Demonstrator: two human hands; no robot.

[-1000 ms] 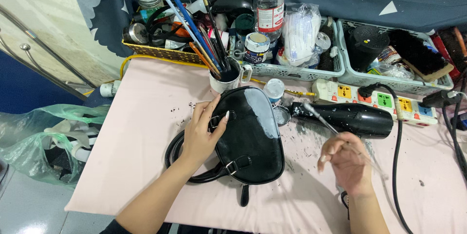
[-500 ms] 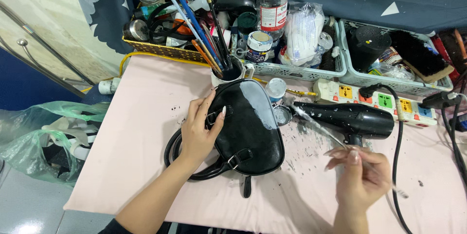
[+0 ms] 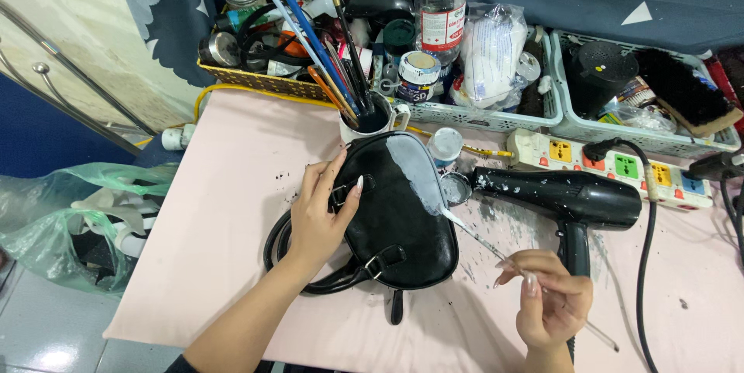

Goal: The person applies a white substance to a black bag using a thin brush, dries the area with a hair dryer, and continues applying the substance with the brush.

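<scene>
Far left, I am seeing a green plastic bag [image 3: 70, 218] slumping below the pink table [image 3: 225, 202], and a woven basket [image 3: 263, 82] of tins and jars sitting at the table's back edge. My left hand [image 3: 322, 214] is lying flat on the black handbag [image 3: 399, 210], fingers spread over its upper left side, pinning it to the tabletop near the middle. Right behind the bag, a white mug [image 3: 372, 121] crammed with brushes is crowding its top edge. A pale patch of paint is covering the bag's upper right face, and the tip of the thin paintbrush [image 3: 484, 241] is touching the lower end of that patch. My right hand [image 3: 546, 303] is pinching the brush handle between thumb and fingertips. Just beyond, a paint-flecked black hair dryer [image 3: 566, 199] is lying on its side, with a small white jar [image 3: 447, 144] and a power strip [image 3: 612, 164] behind it. The dryer's handle is partly hiding behind my right hand; the crates' contents are hard to sort out. Compared with half a second ago, the brush has come up onto the bag.
</scene>
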